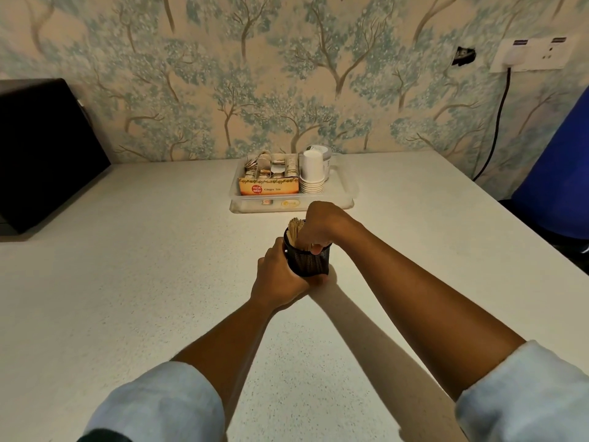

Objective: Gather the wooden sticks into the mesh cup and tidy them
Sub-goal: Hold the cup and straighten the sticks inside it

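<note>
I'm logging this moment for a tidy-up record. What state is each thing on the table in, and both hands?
Mesh cup: upright on the table, gripped low on its side.
Wooden sticks: standing bundled inside the cup, tops above the rim.
Left hand: closed around the cup.
Right hand: over the cup, fingers reaching down among the sticks.
Paper cups: stacked upside down in the tray.
Tea box: open, in the tray.

A: How is the light?
B: Warm and fairly dim; arm shadows fall on the table (159,250).
A: Is it sharp?
B: Slightly soft, with wide-angle bending at the edges.
</note>
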The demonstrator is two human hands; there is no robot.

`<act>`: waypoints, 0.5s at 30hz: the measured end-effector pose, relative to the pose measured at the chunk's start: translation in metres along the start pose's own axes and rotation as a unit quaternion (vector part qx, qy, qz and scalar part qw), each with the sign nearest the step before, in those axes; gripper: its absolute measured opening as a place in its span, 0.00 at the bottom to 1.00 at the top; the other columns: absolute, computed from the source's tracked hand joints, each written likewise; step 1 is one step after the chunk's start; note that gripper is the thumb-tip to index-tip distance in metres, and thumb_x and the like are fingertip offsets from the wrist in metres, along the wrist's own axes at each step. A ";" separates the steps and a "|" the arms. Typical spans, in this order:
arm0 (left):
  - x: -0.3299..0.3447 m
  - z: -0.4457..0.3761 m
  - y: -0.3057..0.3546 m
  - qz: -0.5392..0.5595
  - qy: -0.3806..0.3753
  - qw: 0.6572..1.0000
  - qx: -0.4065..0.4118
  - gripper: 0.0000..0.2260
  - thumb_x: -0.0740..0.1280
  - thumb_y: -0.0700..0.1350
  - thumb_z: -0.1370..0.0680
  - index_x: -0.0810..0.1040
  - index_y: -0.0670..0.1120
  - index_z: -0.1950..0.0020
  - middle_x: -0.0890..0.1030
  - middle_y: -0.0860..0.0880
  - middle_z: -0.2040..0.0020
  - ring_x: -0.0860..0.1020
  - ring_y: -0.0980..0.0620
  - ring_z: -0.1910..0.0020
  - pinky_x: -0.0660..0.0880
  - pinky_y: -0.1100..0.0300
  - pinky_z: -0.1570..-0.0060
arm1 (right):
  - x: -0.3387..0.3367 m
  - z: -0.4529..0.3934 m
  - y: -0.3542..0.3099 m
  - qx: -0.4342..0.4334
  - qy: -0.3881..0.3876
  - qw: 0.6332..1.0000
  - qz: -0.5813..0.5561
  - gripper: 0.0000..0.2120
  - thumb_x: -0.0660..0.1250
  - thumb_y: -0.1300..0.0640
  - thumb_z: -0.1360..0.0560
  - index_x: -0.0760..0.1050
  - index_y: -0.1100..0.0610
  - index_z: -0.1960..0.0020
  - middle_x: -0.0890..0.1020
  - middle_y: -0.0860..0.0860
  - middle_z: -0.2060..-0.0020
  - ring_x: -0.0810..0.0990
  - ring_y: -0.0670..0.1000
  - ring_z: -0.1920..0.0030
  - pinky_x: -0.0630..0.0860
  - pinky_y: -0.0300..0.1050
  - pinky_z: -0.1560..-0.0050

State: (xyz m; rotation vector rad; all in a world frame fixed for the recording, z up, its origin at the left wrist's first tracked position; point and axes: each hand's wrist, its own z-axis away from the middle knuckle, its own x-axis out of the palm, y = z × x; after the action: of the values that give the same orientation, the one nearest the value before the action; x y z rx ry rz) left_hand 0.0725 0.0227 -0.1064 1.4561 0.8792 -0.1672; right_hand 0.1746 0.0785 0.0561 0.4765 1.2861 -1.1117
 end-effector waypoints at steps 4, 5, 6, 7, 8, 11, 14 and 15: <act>-0.001 0.001 -0.001 0.007 0.002 1.000 0.013 0.44 0.80 0.66 0.47 0.64 0.63 0.35 0.77 0.60 0.44 0.78 0.53 0.45 0.79 0.59 0.51 | 0.007 -0.002 0.001 0.019 0.042 0.997 -0.058 0.12 0.74 0.56 0.33 0.71 0.60 0.65 0.74 0.50 0.70 0.74 0.48 0.69 0.64 0.36 0.78; -0.002 0.001 -0.001 0.012 0.004 1.000 0.017 0.44 0.80 0.65 0.46 0.65 0.62 0.35 0.77 0.60 0.45 0.79 0.53 0.45 0.80 0.58 0.50 | 0.008 -0.003 0.002 0.022 0.047 0.996 -0.075 0.12 0.74 0.56 0.32 0.72 0.61 0.59 0.73 0.51 0.67 0.74 0.49 0.65 0.64 0.38 0.76; -0.003 0.001 0.000 0.016 0.004 1.000 0.021 0.44 0.80 0.64 0.46 0.66 0.62 0.35 0.78 0.60 0.44 0.79 0.53 0.45 0.82 0.57 0.49 | 0.009 -0.003 0.002 0.021 0.049 0.994 -0.095 0.16 0.74 0.56 0.31 0.72 0.62 0.51 0.73 0.52 0.63 0.75 0.50 0.60 0.65 0.38 0.75; -0.003 0.000 0.000 0.019 0.004 1.000 0.022 0.44 0.81 0.63 0.46 0.66 0.61 0.34 0.78 0.59 0.44 0.80 0.53 0.44 0.82 0.54 0.48 | 0.010 -0.004 0.003 0.019 0.048 0.993 -0.110 0.21 0.73 0.55 0.30 0.69 0.62 0.44 0.74 0.52 0.58 0.75 0.52 0.56 0.66 0.39 0.73; -0.003 0.000 0.000 0.021 0.003 1.000 0.022 0.44 0.81 0.63 0.46 0.66 0.60 0.34 0.79 0.57 0.42 0.80 0.52 0.44 0.82 0.52 0.46 | 0.010 -0.004 0.004 0.014 0.049 0.991 -0.121 0.25 0.73 0.54 0.30 0.67 0.62 0.39 0.75 0.54 0.53 0.76 0.53 0.52 0.67 0.39 0.71; -0.003 0.001 0.000 0.023 0.003 1.000 0.018 0.45 0.81 0.64 0.46 0.66 0.59 0.33 0.79 0.56 0.40 0.79 0.51 0.42 0.82 0.50 0.45 | 0.015 -0.005 0.006 -0.012 0.062 0.988 -0.138 0.28 0.72 0.54 0.29 0.65 0.60 0.34 0.75 0.56 0.41 0.76 0.55 0.42 0.74 0.44 0.60; -0.003 0.002 0.001 0.021 0.001 1.000 0.018 0.47 0.79 0.67 0.46 0.67 0.58 0.31 0.78 0.56 0.40 0.78 0.52 0.42 0.81 0.53 0.44 | 0.020 -0.005 0.008 -0.032 0.070 0.982 -0.173 0.27 0.72 0.55 0.30 0.67 0.57 0.34 0.76 0.55 0.40 0.77 0.55 0.43 0.78 0.45 0.53; -0.003 0.002 0.001 0.020 0.001 1.000 0.019 0.47 0.79 0.67 0.46 0.67 0.57 0.31 0.78 0.55 0.39 0.78 0.51 0.42 0.80 0.53 0.44 | 0.021 -0.006 0.009 -0.040 0.072 0.980 -0.183 0.27 0.72 0.56 0.30 0.68 0.56 0.34 0.76 0.55 0.40 0.77 0.54 0.44 0.78 0.45 0.53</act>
State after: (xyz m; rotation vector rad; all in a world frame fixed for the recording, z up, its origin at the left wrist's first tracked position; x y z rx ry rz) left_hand 0.0721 0.0198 -0.1040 1.5088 0.8531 -0.1534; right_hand 0.1768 0.0789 0.0327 0.2681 1.5819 -1.3427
